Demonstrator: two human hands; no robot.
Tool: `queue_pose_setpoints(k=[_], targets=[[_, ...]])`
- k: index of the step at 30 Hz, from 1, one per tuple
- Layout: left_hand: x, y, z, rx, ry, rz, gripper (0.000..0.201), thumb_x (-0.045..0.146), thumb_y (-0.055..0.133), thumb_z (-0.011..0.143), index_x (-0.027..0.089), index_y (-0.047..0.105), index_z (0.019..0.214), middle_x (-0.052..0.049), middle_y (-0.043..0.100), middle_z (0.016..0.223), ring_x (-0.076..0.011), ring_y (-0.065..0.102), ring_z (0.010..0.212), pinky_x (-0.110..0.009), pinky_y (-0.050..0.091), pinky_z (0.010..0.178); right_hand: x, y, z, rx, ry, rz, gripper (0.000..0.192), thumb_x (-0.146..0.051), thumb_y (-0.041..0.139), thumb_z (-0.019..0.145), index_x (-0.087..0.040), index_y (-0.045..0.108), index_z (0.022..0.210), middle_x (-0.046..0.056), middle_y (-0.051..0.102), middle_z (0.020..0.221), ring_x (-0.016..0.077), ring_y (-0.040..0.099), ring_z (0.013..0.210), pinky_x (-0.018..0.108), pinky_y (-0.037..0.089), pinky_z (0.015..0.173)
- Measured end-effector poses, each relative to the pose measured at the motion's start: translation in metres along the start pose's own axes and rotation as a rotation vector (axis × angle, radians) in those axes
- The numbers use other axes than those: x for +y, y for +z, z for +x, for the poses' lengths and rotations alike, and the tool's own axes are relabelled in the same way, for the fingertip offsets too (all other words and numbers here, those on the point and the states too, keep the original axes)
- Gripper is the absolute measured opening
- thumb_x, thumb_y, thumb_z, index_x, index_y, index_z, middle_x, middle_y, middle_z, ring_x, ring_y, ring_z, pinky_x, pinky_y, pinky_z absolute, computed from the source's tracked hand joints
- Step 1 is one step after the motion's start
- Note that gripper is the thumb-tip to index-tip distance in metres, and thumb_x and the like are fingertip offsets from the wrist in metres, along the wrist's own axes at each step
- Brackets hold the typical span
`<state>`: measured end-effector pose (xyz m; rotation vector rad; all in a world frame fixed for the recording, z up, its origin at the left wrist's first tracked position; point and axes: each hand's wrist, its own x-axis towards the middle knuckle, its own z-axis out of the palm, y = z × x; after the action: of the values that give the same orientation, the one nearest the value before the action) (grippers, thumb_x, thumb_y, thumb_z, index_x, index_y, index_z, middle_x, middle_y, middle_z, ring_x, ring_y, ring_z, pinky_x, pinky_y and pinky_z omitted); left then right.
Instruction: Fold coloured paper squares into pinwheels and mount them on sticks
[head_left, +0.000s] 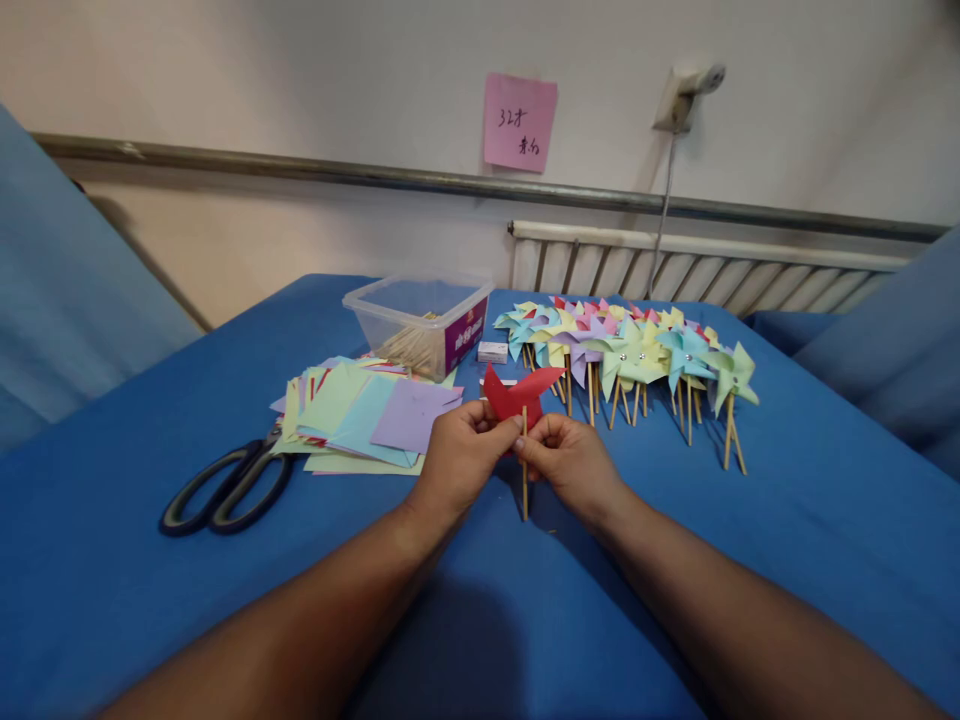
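The table has a blue cover. On it lie paper squares, scissors, a box and a row of finished pinwheels. The left hand and right hand are both pinched on a red pinwheel, held above the table. It looks light and easy to crush, so its thin stick seems the safest place to hold.

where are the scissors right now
In the head view, the scissors lie on the blue table, left of the left hand, beside the paper stack.
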<state>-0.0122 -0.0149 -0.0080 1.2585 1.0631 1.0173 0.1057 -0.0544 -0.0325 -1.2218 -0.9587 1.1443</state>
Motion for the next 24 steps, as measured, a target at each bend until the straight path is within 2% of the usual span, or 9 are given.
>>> queue_pose_setpoints(k=[9, 17, 24], targets=[[0.0033, 0.0011, -0.0017, 0.004, -0.002, -0.031, 0.024, 0.026, 0.078, 0.057, 0.013, 0.072, 0.076, -0.004, 0.072, 0.072, -0.0158, 0.063, 0.065, -0.025, 0.046, 0.062, 0.0013, -0.0002, -0.0004, 0.027, -0.032, -0.06, 0.032, -0.039, 0.074, 0.065, -0.02, 0.051, 0.056, -0.005, 0.053, 0.044, 0.0072, 0.044, 0.04, 0.02, 0.033, 0.042], [-0.0006, 0.001, 0.0, 0.02, 0.044, 0.035, 0.019, 0.025, 0.075, 0.058, 0.013, 0.07, 0.072, -0.002, 0.069, 0.066, -0.0145, 0.06, 0.06, -0.024, 0.045, 0.058, 0.0026, -0.0002, -0.0003, 0.02, -0.039, -0.094, 0.031, -0.038, 0.074, 0.066, -0.021, 0.05, 0.056, -0.005, 0.053, 0.043, 0.0079, 0.043, 0.04, 0.021, 0.032, 0.043], [-0.0048, -0.0005, 0.0025, 0.004, 0.059, 0.064, 0.021, 0.027, 0.073, 0.059, 0.012, 0.069, 0.073, -0.003, 0.069, 0.069, -0.0155, 0.061, 0.062, -0.025, 0.045, 0.059, 0.0032, -0.0009, 0.0004, 0.021, -0.038, -0.114, 0.031, -0.038, 0.073, 0.067, -0.021, 0.05, 0.056, -0.005, 0.053, 0.044, 0.0077, 0.043, 0.04, 0.021, 0.032, 0.043]])
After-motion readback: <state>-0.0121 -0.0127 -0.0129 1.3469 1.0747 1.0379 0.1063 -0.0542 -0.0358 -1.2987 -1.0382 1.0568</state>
